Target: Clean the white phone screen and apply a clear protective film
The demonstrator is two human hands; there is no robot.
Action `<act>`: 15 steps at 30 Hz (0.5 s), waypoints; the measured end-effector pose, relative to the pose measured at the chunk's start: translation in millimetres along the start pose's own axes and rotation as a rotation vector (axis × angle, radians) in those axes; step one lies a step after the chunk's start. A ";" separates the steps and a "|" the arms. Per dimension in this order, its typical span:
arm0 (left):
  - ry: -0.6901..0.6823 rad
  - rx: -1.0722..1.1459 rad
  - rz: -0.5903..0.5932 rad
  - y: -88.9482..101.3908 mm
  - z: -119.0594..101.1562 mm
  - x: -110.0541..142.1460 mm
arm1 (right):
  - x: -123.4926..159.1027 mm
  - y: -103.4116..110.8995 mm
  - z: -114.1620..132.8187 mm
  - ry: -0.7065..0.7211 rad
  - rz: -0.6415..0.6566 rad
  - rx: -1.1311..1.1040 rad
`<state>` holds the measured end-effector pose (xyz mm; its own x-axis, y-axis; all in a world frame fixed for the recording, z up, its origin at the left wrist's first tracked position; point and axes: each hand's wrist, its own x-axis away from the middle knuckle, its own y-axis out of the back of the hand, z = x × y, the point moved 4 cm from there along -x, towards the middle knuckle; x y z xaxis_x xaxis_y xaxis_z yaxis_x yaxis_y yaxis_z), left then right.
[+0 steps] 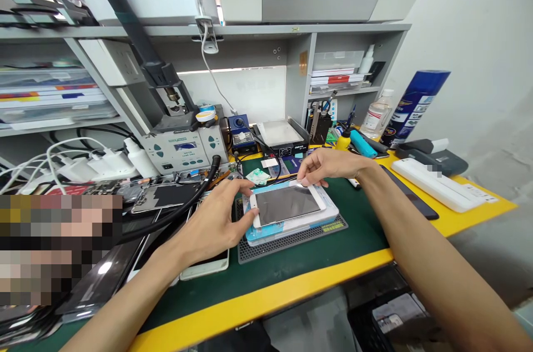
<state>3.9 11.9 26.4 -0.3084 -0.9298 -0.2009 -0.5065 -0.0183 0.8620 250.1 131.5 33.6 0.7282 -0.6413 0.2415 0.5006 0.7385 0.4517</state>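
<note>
Phone (pixel 289 205), white-framed with a dark face, lies flat on a blue-and-white box (pixel 333 212); under the box, a perforated pad (pixel 266 252) on the green mat (pixel 353 252). Left hand (pixel 222 213) has the phone's left end gripped, thumb on the near side, fingers on the far side. Right hand (pixel 322 166) is at the far edge toward the right end, thumb and forefinger drawn close together; cannot tell whether they pinch the edge. The phone's middle lies between the two hands, uncovered.

Writing: a dark blue packet (pixel 293 165) just beyond the phone appears to read SAMSUNG, small and partly blurred. Grey station (pixel 185 149), back left, bears a display and small print too fine to read. Clear bottle (pixel 377 114), back right, carries a red-and-white label; tall blue can (pixel 412 110) beside it has white lettering, illegible.
</note>
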 end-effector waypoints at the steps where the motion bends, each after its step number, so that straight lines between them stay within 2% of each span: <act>1: 0.002 0.002 0.002 -0.1 0.2 0.4 | -0.2 0.1 -0.3 -0.002 0.000 0.003; 6: 0.002 -0.009 0.010 -0.3 0.8 0.8 | -2.1 1.1 -2.2 -0.005 -0.004 0.009; 12: -0.085 -0.043 -0.022 -0.2 -0.9 -1.9 | -2.9 1.0 -2.5 -0.024 -0.010 0.002; 15: -0.080 -0.037 -0.017 -0.3 -1.5 -2.8 | -2.8 0.4 -2.2 -0.032 -0.012 -0.002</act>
<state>6.1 13.9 27.4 -0.3645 -0.8968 -0.2508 -0.4826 -0.0484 0.8745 249.3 134.1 31.2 0.7066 -0.6566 0.2638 0.5101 0.7310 0.4534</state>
